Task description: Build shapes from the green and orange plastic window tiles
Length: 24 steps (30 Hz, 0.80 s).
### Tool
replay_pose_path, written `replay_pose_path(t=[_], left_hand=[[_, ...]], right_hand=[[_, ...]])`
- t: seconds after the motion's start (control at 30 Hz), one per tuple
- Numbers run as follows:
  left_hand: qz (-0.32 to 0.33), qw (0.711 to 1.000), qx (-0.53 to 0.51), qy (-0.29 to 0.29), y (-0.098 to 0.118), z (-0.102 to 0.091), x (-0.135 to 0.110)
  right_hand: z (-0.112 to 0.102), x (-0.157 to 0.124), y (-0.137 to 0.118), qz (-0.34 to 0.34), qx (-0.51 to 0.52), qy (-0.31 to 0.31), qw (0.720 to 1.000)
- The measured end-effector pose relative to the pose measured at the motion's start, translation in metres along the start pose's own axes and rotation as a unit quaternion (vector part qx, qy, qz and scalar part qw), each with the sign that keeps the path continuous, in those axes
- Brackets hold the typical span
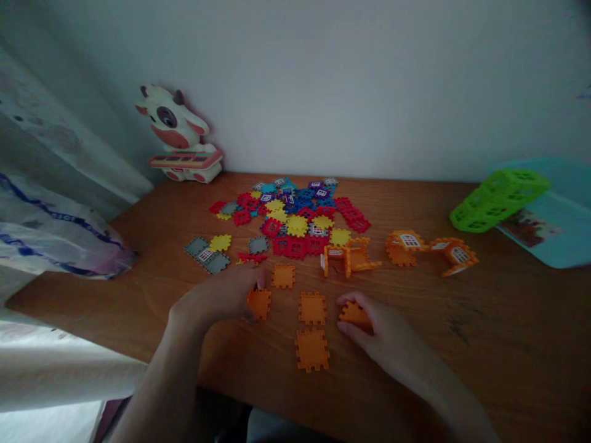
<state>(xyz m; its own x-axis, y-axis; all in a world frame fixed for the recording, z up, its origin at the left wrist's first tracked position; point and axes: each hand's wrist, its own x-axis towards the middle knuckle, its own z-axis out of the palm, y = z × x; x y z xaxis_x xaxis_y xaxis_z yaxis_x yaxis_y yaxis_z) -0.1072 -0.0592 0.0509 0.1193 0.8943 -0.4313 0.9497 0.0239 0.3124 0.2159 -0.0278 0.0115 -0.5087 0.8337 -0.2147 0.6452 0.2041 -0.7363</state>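
Observation:
My left hand (242, 289) is curled around the left side of an orange square tile (260, 304) with toothed edges; some fingertips are hidden behind the hand. On the other side, my right hand (362, 320) grips another orange square tile (354, 315) between thumb and fingers, slightly tilted. Between the hands lie two flat orange tiles, an upper one (313, 308) and a lower one (313, 349). A further orange tile (283, 276) rests just beyond my left hand. Joined orange pieces (351, 257) with a white window stand behind them.
A heap of red, yellow, blue and grey tiles (297, 226) spreads across the table (406, 369). Orange window pieces (455, 253) sit right. A green lattice column (498, 200) leans by a pale blue box (554, 227). Back left are a cow toy (180, 132) and plastic bag (60, 227).

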Motion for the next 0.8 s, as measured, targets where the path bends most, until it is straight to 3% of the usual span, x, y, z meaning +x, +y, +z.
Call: replay_pose_path(t=[0.17, 0.27, 0.4, 0.47, 0.57, 0.7, 0.8], left_hand=[[-0.026, 0.999, -0.020, -0.026, 0.013, 0.003, -0.003], [0.015, 0.999, -0.026, -0.017, 0.023, -0.001, -0.006], [0.105, 0.988, -0.093, 0.070, 0.046, -0.005, 0.000], [0.115, 0.973, -0.160, 0.124, 0.059, -0.001, 0.006], [0.115, 0.949, -0.247, 0.156, 0.074, 0.010, 0.013], [0.141, 0.930, -0.316, 0.122, 0.084, 0.023, 0.015], [0.162, 0.917, -0.352, 0.097, 0.089, 0.028, 0.013]], right_hand=[[0.002, -0.012, -0.007, 0.015, -0.004, 0.004, 1.000], [0.003, -0.017, -0.007, -0.004, 0.011, 0.017, 1.000], [0.005, -0.014, -0.012, -0.002, 0.065, 0.067, 0.996], [0.006, -0.010, -0.019, 0.003, 0.116, 0.108, 0.987], [0.005, -0.006, -0.031, -0.005, 0.201, 0.160, 0.966], [-0.001, 0.000, -0.043, -0.048, 0.342, 0.190, 0.919], [-0.002, 0.006, -0.046, -0.044, 0.432, 0.188, 0.881]])
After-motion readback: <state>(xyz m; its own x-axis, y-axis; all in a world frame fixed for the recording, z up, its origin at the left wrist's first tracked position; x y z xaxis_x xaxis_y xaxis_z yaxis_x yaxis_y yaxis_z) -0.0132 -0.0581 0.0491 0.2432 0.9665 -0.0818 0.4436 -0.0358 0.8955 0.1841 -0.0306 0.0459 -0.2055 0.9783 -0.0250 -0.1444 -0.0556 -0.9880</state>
